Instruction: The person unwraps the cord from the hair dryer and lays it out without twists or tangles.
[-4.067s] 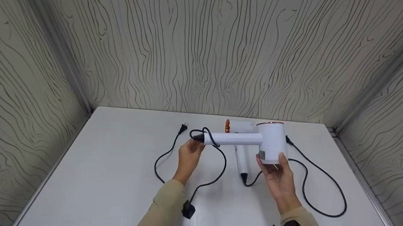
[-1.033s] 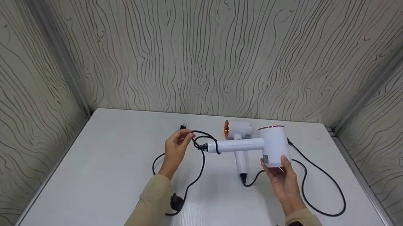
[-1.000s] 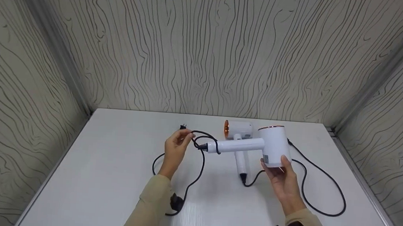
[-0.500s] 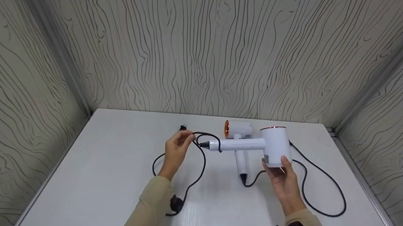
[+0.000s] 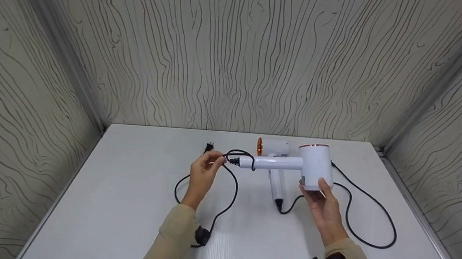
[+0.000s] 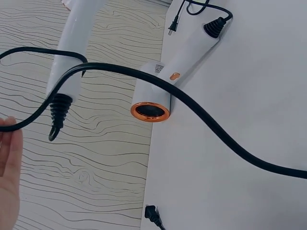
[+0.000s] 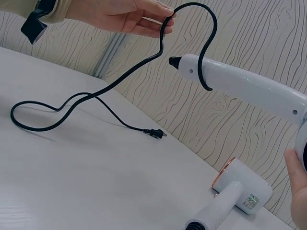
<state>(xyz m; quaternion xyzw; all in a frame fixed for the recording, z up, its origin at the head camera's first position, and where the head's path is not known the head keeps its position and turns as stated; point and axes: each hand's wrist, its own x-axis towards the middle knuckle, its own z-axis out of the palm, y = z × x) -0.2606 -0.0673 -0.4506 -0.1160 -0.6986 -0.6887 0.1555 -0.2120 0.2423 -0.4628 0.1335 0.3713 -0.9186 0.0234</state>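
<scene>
Held above the table is a white hair dryer (image 5: 271,162) with a copper-coloured rim, its handle lying level and pointing left. My right hand (image 5: 323,207) grips its wide head from below, thumb on the near side. The black power cord (image 7: 209,45) loops round the handle near its end. My left hand (image 5: 203,174) pinches that cord between thumb and fingertips, just left of the handle's black strain relief (image 6: 60,112). From there the cord drops to the table, and its two-pin plug (image 7: 156,133) lies toward the back.
A second white hair dryer (image 5: 277,183) with an orange ring lies on the white table (image 5: 128,203), behind the held one. Its cord (image 5: 395,230) curves across the right side. Patterned walls (image 5: 236,56) enclose the back and both sides.
Over the last four seconds my left hand moved from the handle's end leftward, pulling out the cord. In the last second the handle rose slightly to level and the cord loop shifted toward the head.
</scene>
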